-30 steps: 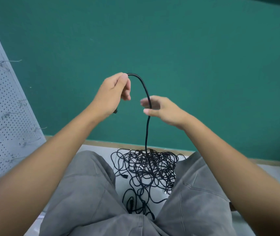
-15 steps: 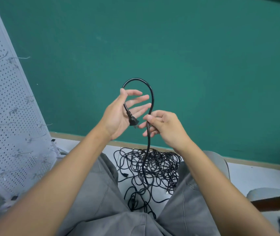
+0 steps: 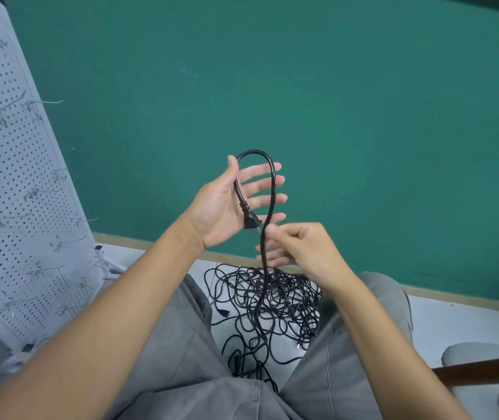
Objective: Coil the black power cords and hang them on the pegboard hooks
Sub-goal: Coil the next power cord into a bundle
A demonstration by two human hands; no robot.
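No readable labels or brand marks anywhere. Left hand [image 3: 222, 207] is flat, fingers spread, power cord [image 3: 268, 189] looped over it, plug [image 3: 250, 221] dangling at the palm. Right hand [image 3: 299, 247] pinches the cord just below. Tangled cord pile [image 3: 269, 298] on the floor between the knees. Pegboard [image 3: 14, 192] with hooks [image 3: 45, 102] at left, well apart from the hands. Green wall [image 3: 363, 116] behind.
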